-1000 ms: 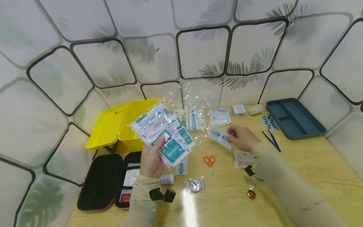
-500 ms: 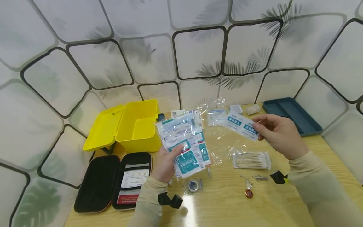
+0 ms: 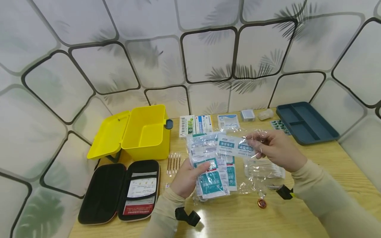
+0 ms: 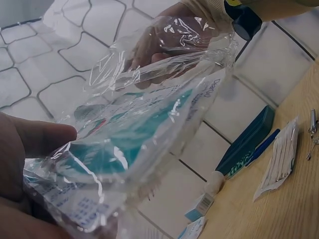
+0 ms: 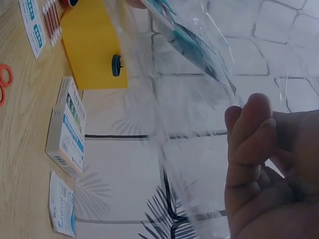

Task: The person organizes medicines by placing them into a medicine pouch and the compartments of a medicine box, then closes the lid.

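My left hand (image 3: 188, 179) grips a clear plastic bag (image 3: 212, 177) of teal-and-white sachets, thumb across the front. Between the thumb and fingers of my right hand (image 3: 278, 150) is a two-part strip of alcohol pads (image 3: 232, 145), overlapping the bag's upper right. Clear film lies over the right fingers in the head view, and in the left wrist view that hand (image 4: 149, 57) shows through the plastic. In the right wrist view, the fingertips (image 5: 254, 107) are at the strip's edge.
An open yellow box (image 3: 146, 132) and an open black case (image 3: 102, 195) stand left. Cartons (image 3: 194, 125), a surgical packet (image 3: 228, 121) and a blue divided tray (image 3: 308, 124) line the back. Cotton swabs (image 3: 265, 169) lie right; orange scissors (image 5: 4, 82) show in the right wrist view.
The right hand drew the alcohol pad strip rightward and up, then brought it back left to the bag. The left hand and bag moved right and down.
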### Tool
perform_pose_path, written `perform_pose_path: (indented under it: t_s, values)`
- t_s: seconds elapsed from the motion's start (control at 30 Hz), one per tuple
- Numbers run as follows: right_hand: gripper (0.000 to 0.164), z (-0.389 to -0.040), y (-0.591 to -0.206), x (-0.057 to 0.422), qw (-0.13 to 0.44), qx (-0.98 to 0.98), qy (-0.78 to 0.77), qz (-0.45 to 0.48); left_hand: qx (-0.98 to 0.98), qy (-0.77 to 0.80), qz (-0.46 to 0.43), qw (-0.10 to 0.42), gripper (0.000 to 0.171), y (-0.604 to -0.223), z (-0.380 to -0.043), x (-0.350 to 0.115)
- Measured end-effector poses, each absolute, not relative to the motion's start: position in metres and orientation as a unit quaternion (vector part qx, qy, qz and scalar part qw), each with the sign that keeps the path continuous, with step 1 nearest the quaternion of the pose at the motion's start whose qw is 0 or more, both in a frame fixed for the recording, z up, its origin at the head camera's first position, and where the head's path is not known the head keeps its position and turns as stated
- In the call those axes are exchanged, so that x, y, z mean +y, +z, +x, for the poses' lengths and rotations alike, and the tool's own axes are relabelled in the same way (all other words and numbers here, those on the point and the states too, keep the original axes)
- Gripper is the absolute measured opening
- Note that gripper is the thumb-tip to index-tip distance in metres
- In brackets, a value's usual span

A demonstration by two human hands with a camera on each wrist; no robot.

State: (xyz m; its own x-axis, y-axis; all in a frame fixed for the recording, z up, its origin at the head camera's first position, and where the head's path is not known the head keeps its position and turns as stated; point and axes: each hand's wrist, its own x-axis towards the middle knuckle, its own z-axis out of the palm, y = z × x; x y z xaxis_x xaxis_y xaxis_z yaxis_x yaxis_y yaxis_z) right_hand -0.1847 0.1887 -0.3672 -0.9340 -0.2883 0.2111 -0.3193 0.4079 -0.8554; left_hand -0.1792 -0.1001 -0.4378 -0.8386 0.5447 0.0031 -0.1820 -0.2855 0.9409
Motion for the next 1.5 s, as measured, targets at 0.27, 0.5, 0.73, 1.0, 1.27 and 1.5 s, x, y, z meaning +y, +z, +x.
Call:
perform_pose_path:
  t_s: [0.27,0.5,0.73,1.0,1.27,1.5]
  values:
    - [0.007,-0.183,-0.371,0.173,0.083,-0.870,0.452,0.179,0.550,0.779,0.178,0.243,0.045,-0.437,-0.175,-0.099]
    - [0.018,-0.177,-0.375,0.167,0.045,-0.856,0.469,0.211,0.550,0.772,0.190,0.255,0.044,-0.436,-0.175,-0.098]
    - [0.020,-0.175,-0.378,0.158,0.054,-0.814,0.548,0.183,0.562,0.762,0.199,0.253,0.043,-0.436,-0.174,-0.095]
    - [0.036,-0.174,-0.381,0.154,0.005,-0.767,0.596,0.238,0.573,0.760,0.182,0.247,0.046,-0.434,-0.173,-0.096]
    - [0.032,-0.171,-0.381,0.159,-0.005,-0.785,0.561,0.261,0.549,0.785,0.112,0.265,0.055,-0.433,-0.174,-0.096]
    - [0.043,-0.175,-0.380,0.168,-0.100,-0.694,0.647,0.301,0.552,0.790,0.068,0.257,0.070,-0.434,-0.175,-0.094]
